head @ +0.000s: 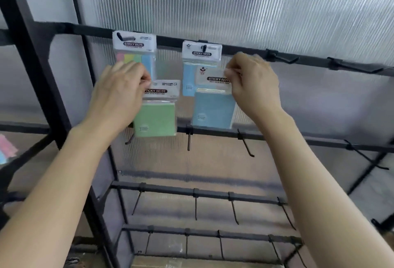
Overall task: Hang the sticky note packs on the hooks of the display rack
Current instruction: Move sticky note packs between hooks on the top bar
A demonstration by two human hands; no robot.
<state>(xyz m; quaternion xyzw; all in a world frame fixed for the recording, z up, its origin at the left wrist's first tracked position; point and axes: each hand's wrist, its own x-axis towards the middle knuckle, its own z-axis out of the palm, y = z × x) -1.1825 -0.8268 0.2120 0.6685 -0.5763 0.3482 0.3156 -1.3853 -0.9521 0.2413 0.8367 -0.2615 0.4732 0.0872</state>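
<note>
My left hand (122, 95) pinches the white header of a green sticky note pack (156, 120), held just below a multicolour pack (134, 51) that hangs on the top-left hook. My right hand (253, 82) pinches the header of a blue sticky note pack (213, 111), in front of and slightly below another blue pack (201, 54) that hangs on the second top hook. Both held packs hang free in front of the black display rack (234, 51), level with its second bar.
Empty black hooks (281, 57) stick out along the top bar to the right. More empty hooks (246, 146) line the second bar and the lower bars. A ribbed translucent panel backs the rack. Pastel packs (6, 148) show at the far left edge.
</note>
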